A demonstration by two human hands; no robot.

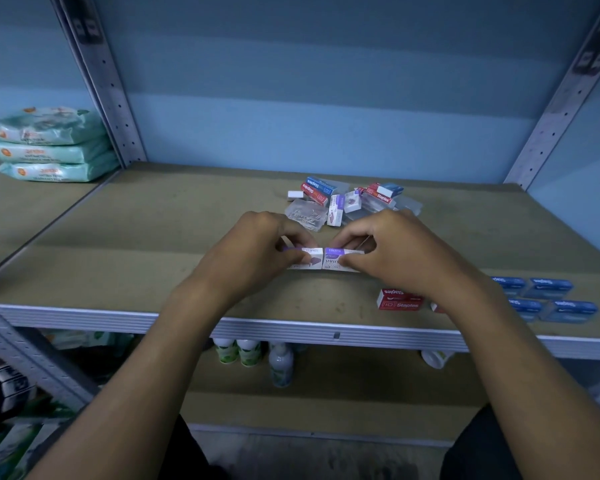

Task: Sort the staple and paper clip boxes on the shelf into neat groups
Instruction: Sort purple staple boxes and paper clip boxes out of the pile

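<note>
We note two white-purple staple boxes, the left box (305, 259) and the right box (338, 260), touching end to end mid-shelf (153, 237). Left hand (253, 251) grip pinches the left box; right hand (395, 251) grip pinches the right. Unsorted pile (343, 202) sits behind; red boxes (399, 299) and blue boxes (548, 299) sit grouped at right.

My right forearm (492, 327) covers part of the red staple boxes (399, 299) and the blue boxes (548, 289) near the shelf's front edge. My fingers hide the ends of the purple-and-white boxes (321, 259). Print in the back pile (347, 202) is too small to read.
</note>
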